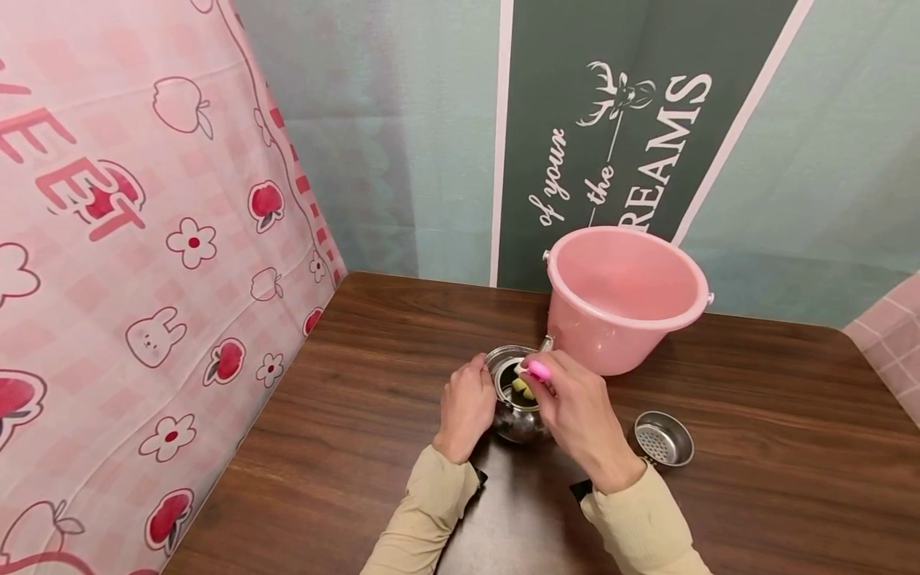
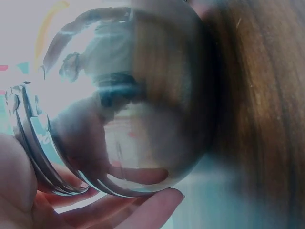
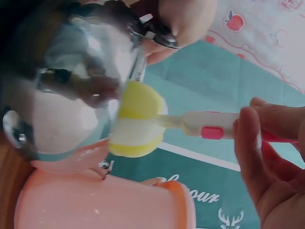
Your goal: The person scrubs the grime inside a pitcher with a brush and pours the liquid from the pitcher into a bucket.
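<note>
A shiny steel teapot [image 1: 519, 427] stands on the wooden table with its lid off and its mouth upward. My left hand [image 1: 467, 403] grips it by the neck and side; in the left wrist view its fingers [image 2: 157, 207] lie along the round body. With my right hand [image 1: 578, 411] I pinch the pink-and-white handle [image 3: 209, 125] of a sponge cleaning brush. The brush's yellow-and-white sponge head [image 3: 138, 119] is at the teapot's mouth, its lower part inside the opening. The far end of the handle is hidden by my right fingers.
Behind the teapot to the right stands a big pink bucket [image 1: 611, 343], close to the spout. A small steel strainer cup [image 1: 664, 441] with a perforated bottom sits on the table [image 1: 345, 447] right of my right wrist. Printed curtains [image 1: 431, 160] hang behind and to the left.
</note>
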The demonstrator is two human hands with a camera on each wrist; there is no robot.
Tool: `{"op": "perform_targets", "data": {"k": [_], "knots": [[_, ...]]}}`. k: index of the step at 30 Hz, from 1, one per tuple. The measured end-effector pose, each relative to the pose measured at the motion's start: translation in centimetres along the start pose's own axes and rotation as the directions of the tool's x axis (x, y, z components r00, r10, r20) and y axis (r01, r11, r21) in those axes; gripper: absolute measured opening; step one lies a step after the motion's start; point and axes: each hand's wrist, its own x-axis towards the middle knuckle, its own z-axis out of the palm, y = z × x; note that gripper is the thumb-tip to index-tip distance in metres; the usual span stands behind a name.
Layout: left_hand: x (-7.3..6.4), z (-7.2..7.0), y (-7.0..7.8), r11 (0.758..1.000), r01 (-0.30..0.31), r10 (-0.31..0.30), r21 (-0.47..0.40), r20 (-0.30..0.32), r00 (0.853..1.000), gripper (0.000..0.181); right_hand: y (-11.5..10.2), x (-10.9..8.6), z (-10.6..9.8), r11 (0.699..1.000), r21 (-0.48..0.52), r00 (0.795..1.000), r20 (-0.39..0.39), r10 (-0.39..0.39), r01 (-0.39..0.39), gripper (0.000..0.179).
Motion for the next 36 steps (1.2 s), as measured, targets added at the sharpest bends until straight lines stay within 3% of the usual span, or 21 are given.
{"op": "perform_targets", "data": {"k": [3, 10, 12, 19, 21, 25, 29, 32, 36], "knots": [[0.0, 0.0, 0.0, 1.0, -0.006, 0.006, 0.005, 0.007, 1.0, 0.035, 0.1, -0.3, -0.1, 1.0, 0.02, 1.0, -0.006, 0.023, -0.023, 0.01], [-0.1, -0.1, 0.1, 1.0, -0.019, 0.019, -0.001, 0.006, 1.0, 0.035, 1.1, -1.2, 0.5, 0.997, 0.068, 0.995, -0.099, 0.031, -0.024, 0.015], [0.0, -0.1, 0.1, 1.0, -0.024, 0.024, -0.002, 0.006, 1.0, 0.035, 1.3, -1.3, 0.7, 0.993, 0.111, 0.989, -0.135, 0.055, -0.04, 0.022], [-0.1, -0.2, 0.1, 0.999, -0.035, 0.035, -0.008, 0.016, 0.999, 0.036, 2.1, -1.7, 1.0, 0.982, 0.164, 0.964, -0.233, 0.129, -0.091, 0.021], [0.0, -0.2, 0.1, 0.999, -0.042, 0.042, -0.004, 0.017, 0.999, 0.036, 2.3, -1.8, 1.0, 0.973, 0.18, 0.952, -0.242, 0.186, -0.144, 0.02], [0.0, -0.2, 0.0, 0.999, -0.052, 0.052, 0.0, 0.016, 0.999, 0.037, 2.6, -2.0, 0.8, 0.914, 0.24, 0.903, -0.208, 0.376, -0.326, 0.012], [0.0, -0.2, 0.0, 0.998, -0.055, 0.055, -0.008, 0.017, 0.998, 0.038, 2.8, -2.1, 0.7, 0.807, 0.344, 0.829, -0.125, 0.546, -0.479, 0.01], [0.0, -0.2, 0.0, 0.998, -0.059, 0.059, -0.008, 0.013, 0.998, 0.038, 2.9, -2.2, 0.6, 0.732, 0.417, 0.782, -0.076, 0.619, -0.539, 0.014], [0.0, -0.1, 0.0, 0.998, -0.061, 0.061, 0.0, 0.005, 0.998, 0.038, 3.1, -2.1, 0.6, 0.666, 0.488, 0.748, -0.037, 0.662, -0.565, 0.019]]}}
